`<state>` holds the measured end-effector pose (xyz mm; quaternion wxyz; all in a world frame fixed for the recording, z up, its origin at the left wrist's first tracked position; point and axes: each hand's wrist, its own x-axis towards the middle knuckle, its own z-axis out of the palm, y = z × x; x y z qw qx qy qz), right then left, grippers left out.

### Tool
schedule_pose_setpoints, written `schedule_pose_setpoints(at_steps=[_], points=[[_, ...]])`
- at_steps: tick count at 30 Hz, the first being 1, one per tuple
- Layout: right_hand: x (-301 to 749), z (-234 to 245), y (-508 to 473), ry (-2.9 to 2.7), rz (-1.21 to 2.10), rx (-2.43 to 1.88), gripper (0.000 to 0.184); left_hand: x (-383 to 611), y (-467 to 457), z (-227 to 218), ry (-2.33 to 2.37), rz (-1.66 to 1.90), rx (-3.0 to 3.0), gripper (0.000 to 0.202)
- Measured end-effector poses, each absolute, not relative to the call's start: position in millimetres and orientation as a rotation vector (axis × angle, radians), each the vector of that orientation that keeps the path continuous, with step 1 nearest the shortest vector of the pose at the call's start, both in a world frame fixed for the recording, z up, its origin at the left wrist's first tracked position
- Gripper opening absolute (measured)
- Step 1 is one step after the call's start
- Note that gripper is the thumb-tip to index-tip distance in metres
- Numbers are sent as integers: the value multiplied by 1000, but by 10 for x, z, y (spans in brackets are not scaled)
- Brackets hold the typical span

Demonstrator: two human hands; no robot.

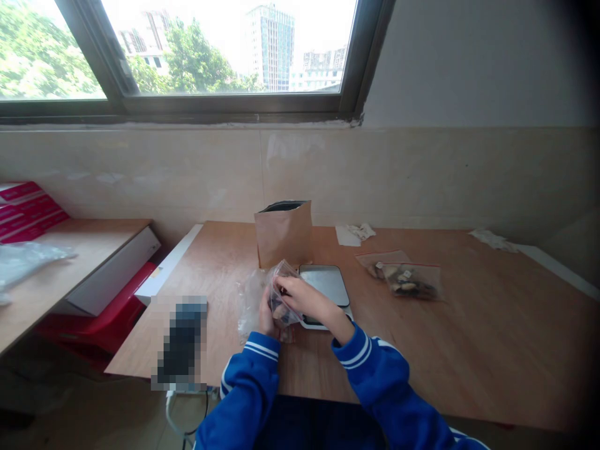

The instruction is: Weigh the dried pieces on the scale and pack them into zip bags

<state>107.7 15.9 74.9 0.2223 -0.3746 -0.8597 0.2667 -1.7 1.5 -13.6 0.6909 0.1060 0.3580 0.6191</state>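
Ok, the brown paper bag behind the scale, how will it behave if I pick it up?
The paper bag seems fairly stiff, since it stands upright by itself. It is probably light, though its contents are hidden. Tall and open-topped, it would likely tip easily if knocked.

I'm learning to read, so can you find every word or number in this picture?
No word or number can be read here.
Pink boxes: marks too small and blurred to read.
Kitchen scale: no readable numbers.
Zip bag: no readable print.
Brown paper bag: no print seen.
Pixelated object: blurred out, unreadable.
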Motion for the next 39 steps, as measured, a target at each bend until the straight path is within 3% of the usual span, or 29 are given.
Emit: schedule_pose_setpoints(at_steps=[8, 16, 20, 25, 32, 36, 39], points=[[1178, 970, 271, -1814, 963, -861, 20, -48, 24, -100, 799, 1407, 237, 34], [1217, 1715, 1141, -1551, 395, -794, 24, -82, 10, -118, 827, 1386, 316, 37], [1117, 1709, 1544, -1683, 283, -817, 20, -80, 6, -105, 840, 1377, 328, 36], [1064, 1519, 1605, -1834, 341, -910, 18, -77, 13, -115, 815, 1379, 321, 40], [1273, 1616, 1437, -2064, 483, -787, 20, -84, 26, -114, 839, 1359, 302, 37], [1280, 1627, 1332, -2138, 355, -925, 29, -87, 29, -130, 838, 1355, 317, 40], [1237, 1643, 1218, -2240, 153, -1029, 21, -91, 27, -135, 837, 1364, 317, 40]])
